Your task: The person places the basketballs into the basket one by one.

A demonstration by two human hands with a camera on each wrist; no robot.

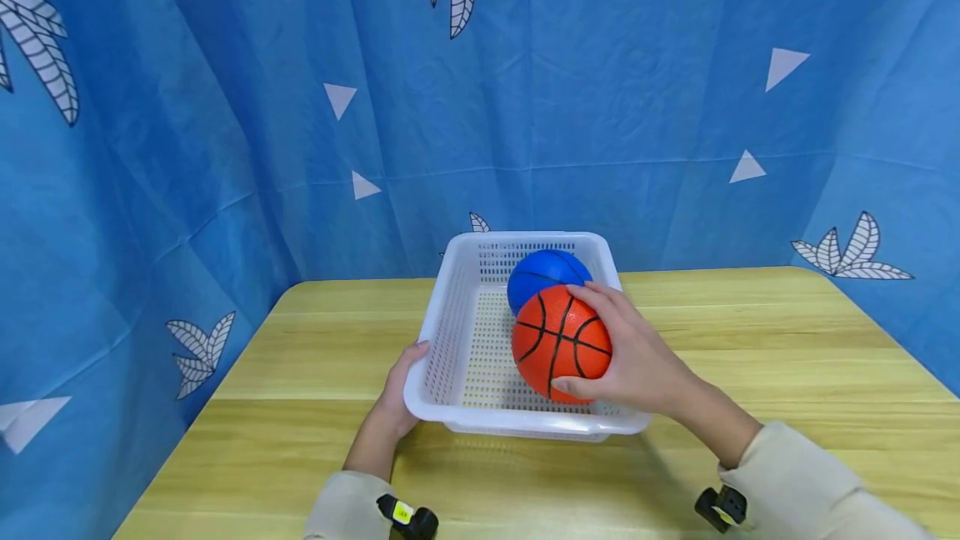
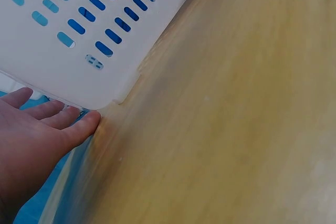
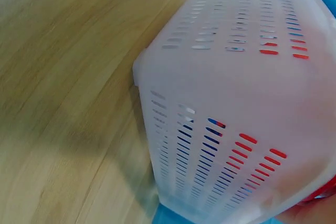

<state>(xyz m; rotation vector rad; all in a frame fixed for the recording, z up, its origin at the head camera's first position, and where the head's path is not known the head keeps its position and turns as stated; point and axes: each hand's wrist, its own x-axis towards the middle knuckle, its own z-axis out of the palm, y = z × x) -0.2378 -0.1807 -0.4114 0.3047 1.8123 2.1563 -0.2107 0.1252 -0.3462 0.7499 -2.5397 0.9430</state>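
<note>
A white plastic basket (image 1: 450, 315) with slotted walls rests on the wooden table. Inside it, toward the back, lies a small blue basketball (image 1: 543, 273) with dark seam lines. My right hand (image 1: 637, 348) grips an orange-red toy basketball (image 1: 558, 340) from its right side, thumb low in front and fingers over the top. This ball overlaps the blue one in the head view, over the basket's right half. At the basket's left rim, my left hand (image 1: 399, 390) touches the edge; the left wrist view shows its fingers (image 2: 79, 130) fairly straight, fingertips right at the rim.
Pale wooden tabletop (image 1: 750, 348) spreads around the basket. Behind and to the sides hangs a blue curtain (image 1: 600, 107) with leaf and triangle prints. Through the basket's slotted wall (image 3: 210, 150), red and blue show in the right wrist view.
</note>
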